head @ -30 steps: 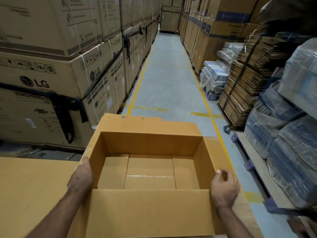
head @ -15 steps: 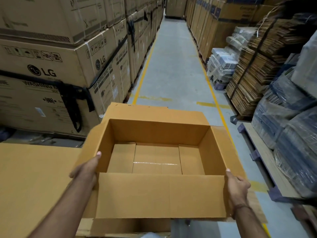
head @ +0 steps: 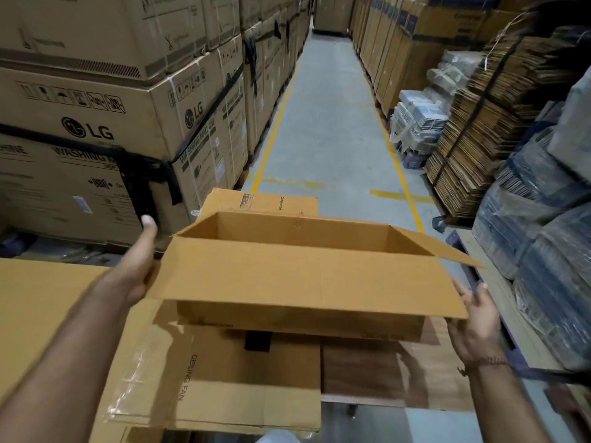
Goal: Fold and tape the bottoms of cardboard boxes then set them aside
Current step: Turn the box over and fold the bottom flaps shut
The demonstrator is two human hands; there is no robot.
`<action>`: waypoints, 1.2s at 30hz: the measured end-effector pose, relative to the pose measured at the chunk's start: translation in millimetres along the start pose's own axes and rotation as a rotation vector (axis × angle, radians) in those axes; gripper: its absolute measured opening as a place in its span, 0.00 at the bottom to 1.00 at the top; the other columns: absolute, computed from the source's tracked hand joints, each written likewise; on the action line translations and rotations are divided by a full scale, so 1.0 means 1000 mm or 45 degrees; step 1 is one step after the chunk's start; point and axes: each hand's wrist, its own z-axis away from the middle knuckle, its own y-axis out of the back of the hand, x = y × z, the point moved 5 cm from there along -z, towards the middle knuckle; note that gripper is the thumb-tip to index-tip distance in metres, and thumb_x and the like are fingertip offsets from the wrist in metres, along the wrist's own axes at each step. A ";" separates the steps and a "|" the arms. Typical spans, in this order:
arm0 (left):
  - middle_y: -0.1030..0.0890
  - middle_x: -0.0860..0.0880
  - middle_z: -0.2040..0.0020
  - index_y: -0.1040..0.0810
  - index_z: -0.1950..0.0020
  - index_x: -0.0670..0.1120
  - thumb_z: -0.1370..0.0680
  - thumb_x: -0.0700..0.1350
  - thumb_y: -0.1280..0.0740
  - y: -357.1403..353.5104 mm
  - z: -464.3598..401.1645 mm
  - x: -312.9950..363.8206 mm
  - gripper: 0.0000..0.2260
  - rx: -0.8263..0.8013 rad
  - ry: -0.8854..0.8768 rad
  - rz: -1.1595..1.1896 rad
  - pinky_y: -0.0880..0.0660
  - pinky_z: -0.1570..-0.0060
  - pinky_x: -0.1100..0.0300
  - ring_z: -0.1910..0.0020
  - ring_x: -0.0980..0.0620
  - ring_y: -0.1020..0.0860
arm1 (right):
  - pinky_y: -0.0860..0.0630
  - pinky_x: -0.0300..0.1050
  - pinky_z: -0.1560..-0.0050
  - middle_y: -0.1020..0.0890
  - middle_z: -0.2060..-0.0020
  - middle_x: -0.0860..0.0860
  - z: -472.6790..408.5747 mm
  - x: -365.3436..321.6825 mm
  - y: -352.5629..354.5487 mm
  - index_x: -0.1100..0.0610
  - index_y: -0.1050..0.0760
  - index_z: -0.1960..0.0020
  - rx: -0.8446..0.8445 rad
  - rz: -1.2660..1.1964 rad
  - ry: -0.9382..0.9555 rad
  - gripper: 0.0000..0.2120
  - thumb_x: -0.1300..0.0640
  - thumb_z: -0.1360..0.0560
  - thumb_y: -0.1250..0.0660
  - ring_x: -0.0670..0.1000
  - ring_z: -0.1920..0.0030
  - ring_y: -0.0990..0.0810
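Observation:
I hold an open cardboard box (head: 303,282) in the air between both hands, tilted so its near flap faces me and its inside is mostly hidden. The far flap, printed "Crompton", stands up behind it. My left hand (head: 140,260) presses against the box's left end with the thumb pointing up; its fingers are hidden behind the side flap. On the right end, my right hand (head: 473,318) lies under the side flap with spread fingers.
Below the box, a flattened carton (head: 249,388) marked "CEILING FAN" lies on a wooden table (head: 367,378), with a small dark object (head: 257,342) on it. Flat cardboard (head: 48,314) lies at left. Stacked LG cartons (head: 96,123) line the left, strapped cardboard bundles (head: 473,148) the right. A concrete aisle (head: 326,123) runs ahead.
The box has been lifted off the table and tipped away from me, so its taped bottom no longer shows. Both hands rose with it, and the flat carton beneath is now uncovered.

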 end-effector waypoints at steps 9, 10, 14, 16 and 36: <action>0.23 0.44 0.27 0.35 0.18 0.51 0.24 0.78 0.49 -0.001 -0.043 -0.003 0.43 -0.191 -0.212 0.080 0.40 0.24 0.34 0.24 0.41 0.31 | 0.22 0.51 0.37 0.21 0.32 0.50 -0.022 -0.009 -0.034 0.53 0.33 0.21 -0.077 0.784 0.376 0.33 0.67 0.22 0.29 0.52 0.35 0.20; 0.21 0.45 0.30 0.29 0.23 0.51 0.21 0.73 0.41 -0.006 -0.048 -0.007 0.35 -0.172 -0.255 0.005 0.33 0.29 0.37 0.28 0.40 0.27 | 0.23 0.51 0.34 0.21 0.32 0.49 -0.025 -0.005 -0.036 0.51 0.36 0.19 -0.071 0.933 0.390 0.38 0.63 0.25 0.24 0.51 0.35 0.21; 0.20 0.44 0.34 0.28 0.25 0.49 0.21 0.56 0.26 -0.022 -0.060 -0.025 0.27 0.030 -0.320 -0.243 0.20 0.49 0.43 0.42 0.42 0.20 | 0.22 0.50 0.37 0.17 0.40 0.55 -0.019 0.005 -0.040 0.49 0.44 0.16 0.155 1.314 0.444 0.46 0.50 0.26 0.22 0.58 0.41 0.19; 0.20 0.42 0.38 0.28 0.27 0.46 0.25 0.65 0.27 -0.028 -0.061 -0.038 0.34 0.108 -0.254 -0.275 0.19 0.58 0.45 0.47 0.40 0.19 | 0.22 0.54 0.38 0.17 0.40 0.57 -0.014 0.015 -0.033 0.49 0.39 0.18 0.291 1.355 0.419 0.42 0.39 0.26 0.26 0.62 0.39 0.19; 0.23 0.44 0.36 0.30 0.26 0.53 0.23 0.73 0.38 -0.016 0.006 0.061 0.33 0.668 -0.922 -0.255 0.23 0.45 0.44 0.39 0.42 0.24 | 0.22 0.55 0.37 0.19 0.40 0.51 0.008 -0.080 -0.079 0.46 0.34 0.27 0.343 0.968 0.877 0.41 0.35 0.33 0.22 0.55 0.37 0.21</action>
